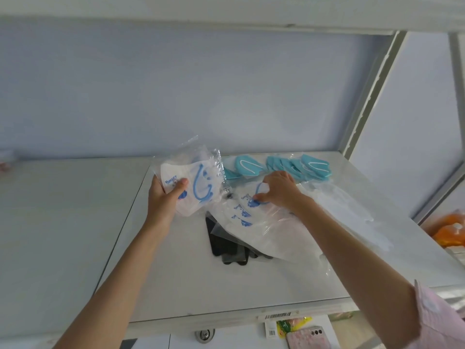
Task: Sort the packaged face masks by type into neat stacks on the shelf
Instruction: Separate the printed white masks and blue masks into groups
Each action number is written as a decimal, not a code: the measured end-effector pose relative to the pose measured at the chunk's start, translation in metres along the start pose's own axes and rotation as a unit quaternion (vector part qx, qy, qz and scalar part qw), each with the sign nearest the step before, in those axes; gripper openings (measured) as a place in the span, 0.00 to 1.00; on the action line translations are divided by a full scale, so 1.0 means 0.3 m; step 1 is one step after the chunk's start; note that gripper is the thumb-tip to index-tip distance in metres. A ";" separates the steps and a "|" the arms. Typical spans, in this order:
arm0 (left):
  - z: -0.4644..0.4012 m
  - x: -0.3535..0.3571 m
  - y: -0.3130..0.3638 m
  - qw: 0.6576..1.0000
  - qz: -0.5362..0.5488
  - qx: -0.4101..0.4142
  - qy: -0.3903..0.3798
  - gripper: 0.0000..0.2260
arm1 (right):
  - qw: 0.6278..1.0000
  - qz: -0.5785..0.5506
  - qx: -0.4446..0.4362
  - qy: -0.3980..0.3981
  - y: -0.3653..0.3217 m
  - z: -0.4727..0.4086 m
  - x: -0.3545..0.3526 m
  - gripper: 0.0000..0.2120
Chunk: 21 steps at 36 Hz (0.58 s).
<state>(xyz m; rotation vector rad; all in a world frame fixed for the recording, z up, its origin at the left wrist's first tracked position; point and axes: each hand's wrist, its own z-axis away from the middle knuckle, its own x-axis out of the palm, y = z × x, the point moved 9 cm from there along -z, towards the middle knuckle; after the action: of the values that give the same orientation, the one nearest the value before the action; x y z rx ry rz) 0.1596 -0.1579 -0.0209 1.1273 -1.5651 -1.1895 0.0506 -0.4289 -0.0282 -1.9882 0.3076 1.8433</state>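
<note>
The left hand [163, 195] is raised a little above the white shelf [176, 285], its fingers curled behind and its thumb pressed on the front of a small bunch of white face masks in clear plastic wrappers [193, 182]. The front mask in that bunch carries a blue curved ear loop and blue printed lettering, and the wrapper tops stand up past the hand, tilted toward the back wall.

The right hand [279, 188] reaches forward and down onto a fanned pile of the same white packaged masks [251, 222] lying on the shelf just right of the raised bunch. Its fingertips are bent and pinch the upper edge of the top wrapper near a blue loop. Blue print shows in a stepped line down the pile where each pack overlaps the next.

Behind both hands, along the rear of the shelf, a row of turquoise face masks in clear wrappers [289, 167] lies overlapped from left to right. Under the near edge of the white pile, dark black packaged masks [226, 248] stick out toward the viewer. More clear plastic spreads to the right of the pile.

A pink sleeve [437, 321] covers the right upper arm. Orange packets [450, 233] sit on a neighbouring shelf at far right, and a barcode label [278, 316] is fixed to the shelf's front lip.
</note>
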 end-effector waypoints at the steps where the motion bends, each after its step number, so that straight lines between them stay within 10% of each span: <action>1: 0.000 -0.004 -0.003 1.000 -0.001 -0.002 0.001 0.11 | 1.000 -0.011 -0.014 0.024 -0.020 0.003 -0.013 0.29; 6: -0.014 -0.055 -0.017 0.999 -0.023 -0.011 0.024 0.08 | 0.966 -0.234 0.027 0.109 -0.020 0.019 -0.098 0.19; 12: -0.030 -0.044 -0.068 0.995 -0.038 -0.086 -0.022 0.16 | 0.784 -0.614 0.074 0.054 -0.037 0.049 -0.174 0.21; 21: 0.074 0.164 -0.049 0.975 0.069 -0.133 -0.167 0.02 | 0.906 -0.419 0.038 0.051 -0.216 0.060 -0.045 0.41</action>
<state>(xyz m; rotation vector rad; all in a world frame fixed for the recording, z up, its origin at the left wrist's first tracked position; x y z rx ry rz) 0.1292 -0.2029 -0.0345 0.6575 -1.6382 -1.4978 0.0609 -0.3647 -0.0063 -1.7491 -0.3964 1.1509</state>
